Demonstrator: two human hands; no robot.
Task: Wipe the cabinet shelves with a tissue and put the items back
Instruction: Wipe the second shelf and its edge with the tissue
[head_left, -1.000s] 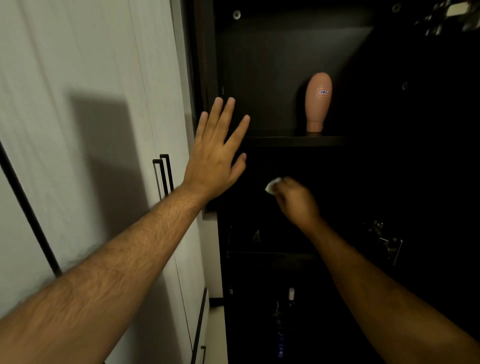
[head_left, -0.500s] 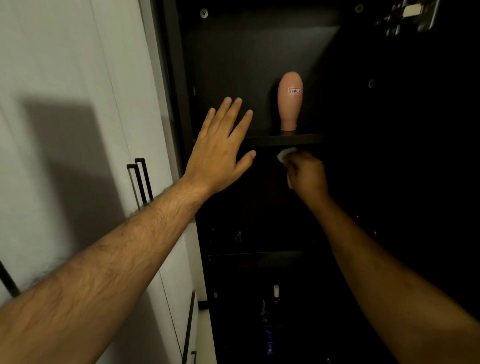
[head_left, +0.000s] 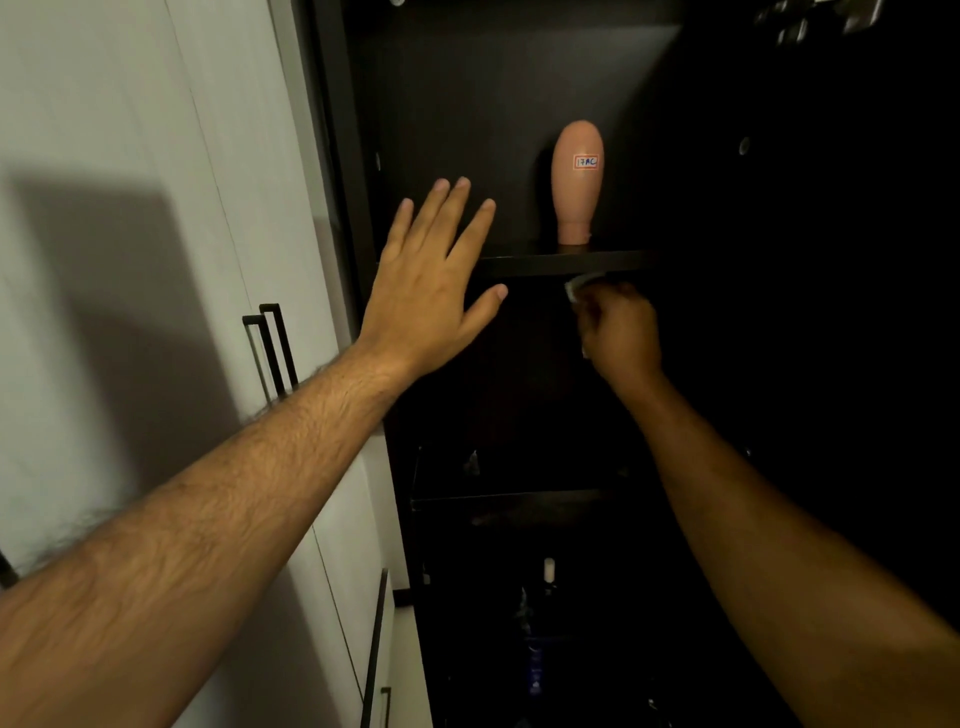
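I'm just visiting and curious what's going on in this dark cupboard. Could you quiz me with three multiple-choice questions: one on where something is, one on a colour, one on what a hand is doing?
1. Where does the bottle stand?
A. On the upper shelf
B. On the floor
C. In the left hand

2. What colour is the bottle?
A. Green
B. Peach-pink
C. Blue

3. What is the right hand doing?
A. Hanging loose at the person's side
B. Gripping the door handles
C. Holding a white tissue just under the shelf's front edge

Answers:
1 A: it stands upright on the dark shelf board.
2 B: its body is peach-pink, with a small white label.
3 C: its fingers curl round the tissue, while the left hand is spread flat, fingers straight.
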